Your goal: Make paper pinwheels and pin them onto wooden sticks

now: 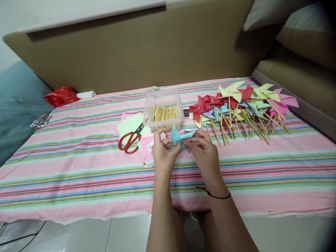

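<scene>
Between my two hands is a blue paper pinwheel (176,135) with its blades folded in. My left hand (166,150) pinches its left side between thumb and fingers. My right hand (203,148) grips the other side, its thumb close to the centre; what the fingertips cover there is hidden. No stick shows on this pinwheel. Just behind my hands stands a clear plastic box (162,124) with many short wooden sticks (165,113). To the left, red-handled scissors (131,140) lie on square sheets of coloured paper (131,122).
A pile of pinwheels on sticks (231,108), red, yellow, pink and green, lies at the right. A red plastic bag (61,96) and some metal clips (40,121) are at the far left. The striped cloth (78,175) covers the seat, with a brown backrest (131,52) behind.
</scene>
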`<state>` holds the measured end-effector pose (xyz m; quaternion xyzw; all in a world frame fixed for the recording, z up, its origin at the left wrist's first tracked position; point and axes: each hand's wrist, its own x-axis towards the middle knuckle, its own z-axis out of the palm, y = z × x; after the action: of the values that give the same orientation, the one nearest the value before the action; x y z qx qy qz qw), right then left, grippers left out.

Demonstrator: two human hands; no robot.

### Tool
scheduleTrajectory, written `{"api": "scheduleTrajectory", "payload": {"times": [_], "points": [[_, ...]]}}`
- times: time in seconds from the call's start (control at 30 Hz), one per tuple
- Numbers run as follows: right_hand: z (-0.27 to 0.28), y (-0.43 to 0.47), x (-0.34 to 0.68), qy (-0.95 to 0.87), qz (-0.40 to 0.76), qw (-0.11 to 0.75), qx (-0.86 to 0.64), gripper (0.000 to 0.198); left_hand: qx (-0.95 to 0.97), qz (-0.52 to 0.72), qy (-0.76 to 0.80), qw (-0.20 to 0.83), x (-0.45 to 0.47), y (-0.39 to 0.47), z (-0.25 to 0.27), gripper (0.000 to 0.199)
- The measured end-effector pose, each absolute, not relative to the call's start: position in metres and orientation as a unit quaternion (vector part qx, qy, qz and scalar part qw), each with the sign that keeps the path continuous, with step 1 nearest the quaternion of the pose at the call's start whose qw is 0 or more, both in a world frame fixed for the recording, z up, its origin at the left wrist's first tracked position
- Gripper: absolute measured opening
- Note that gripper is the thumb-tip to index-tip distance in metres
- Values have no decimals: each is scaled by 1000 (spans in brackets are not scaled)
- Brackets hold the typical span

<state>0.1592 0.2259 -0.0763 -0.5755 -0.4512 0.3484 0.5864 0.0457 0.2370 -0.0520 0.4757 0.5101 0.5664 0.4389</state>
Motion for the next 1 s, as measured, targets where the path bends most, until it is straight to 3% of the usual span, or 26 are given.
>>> {"api": "scheduleTrajectory", "payload": {"times": [0.23, 0.43, 0.77, 1.0], "points": [[-77, 226, 159, -438, 358, 595, -571, 8, 474, 567, 514, 435, 46, 237, -52, 44], [-79, 226, 157, -396, 435, 618, -522, 11, 475, 565, 499, 455, 43, 237, -53, 45], [-69, 225, 159, -287, 527, 652, -464, 50, 453, 558, 478, 505, 43, 237, -52, 47], [-65, 225, 162, -309, 554, 629, -449, 59, 453, 552, 481, 509, 43, 235, -47, 51]]}}
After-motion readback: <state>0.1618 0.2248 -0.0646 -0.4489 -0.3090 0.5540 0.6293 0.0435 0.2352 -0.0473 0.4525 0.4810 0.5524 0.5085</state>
